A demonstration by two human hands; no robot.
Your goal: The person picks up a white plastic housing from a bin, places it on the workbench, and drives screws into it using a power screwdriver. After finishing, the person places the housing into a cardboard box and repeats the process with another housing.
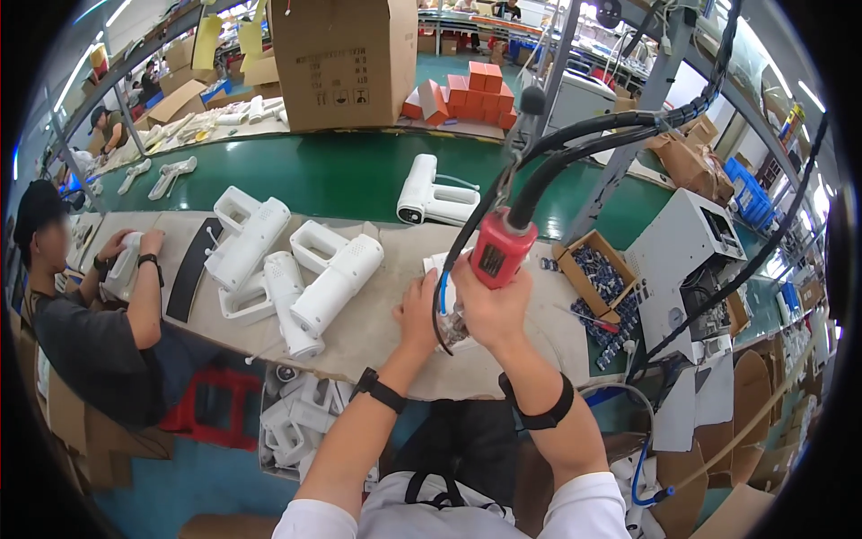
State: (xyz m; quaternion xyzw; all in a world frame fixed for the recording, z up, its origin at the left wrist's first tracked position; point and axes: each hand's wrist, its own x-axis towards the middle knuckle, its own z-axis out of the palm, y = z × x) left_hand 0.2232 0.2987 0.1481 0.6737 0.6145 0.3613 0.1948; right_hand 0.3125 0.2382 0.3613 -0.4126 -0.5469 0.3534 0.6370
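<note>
A red electric screwdriver (503, 250) hangs from a chain in front of me, with a thick black cable at its top. My right hand (489, 304) is closed around its body, pointing it down at a white plastic part (460, 340) on the bench. Against that part's left side, my left hand (417, 314) steadies it with bent fingers; the two hands hide most of its shape. The screwdriver's tip is also hidden. To the left lie several white gun-shaped plastic housings (337, 283) with loop handles. Another white housing (440, 193) rests farther off on the green belt (332, 166).
Right of my hands stands a cardboard tray (582, 280) of small blue parts, beside a hand screwdriver (594, 323) and a white machine (687, 269). Black cables cross the right side. A co-worker (90, 323) sits at left. Below the bench is a bin of white housings (301, 418).
</note>
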